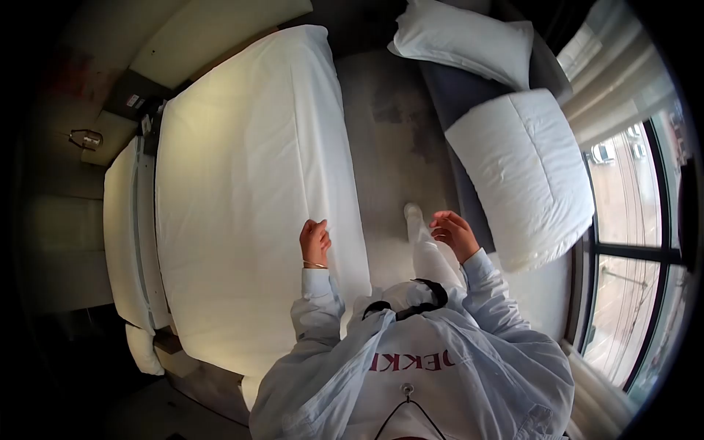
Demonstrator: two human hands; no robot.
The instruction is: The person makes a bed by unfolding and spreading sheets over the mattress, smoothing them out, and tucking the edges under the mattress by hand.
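My left hand [315, 240] hovers over the near side of a bed [242, 183] covered with a smooth white sheet. Its fingers are curled in, and nothing shows in them. A thin bracelet circles that wrist. Out over the floor, my right hand [455, 233] has loosely bent fingers apart from each other and holds nothing. The closest thing on its right is a folded white duvet [524, 172], lying on a dark blue-grey sofa [455, 99]. A white pillow [466, 44] rests at the sofa's far end.
A strip of grey floor [385, 125] runs between bed and sofa, with my foot [413, 213] on it. Large windows [631, 191] with a pale curtain [623, 88] line the right. On the left are a wall lamp [86, 139] and a padded headboard [121, 227].
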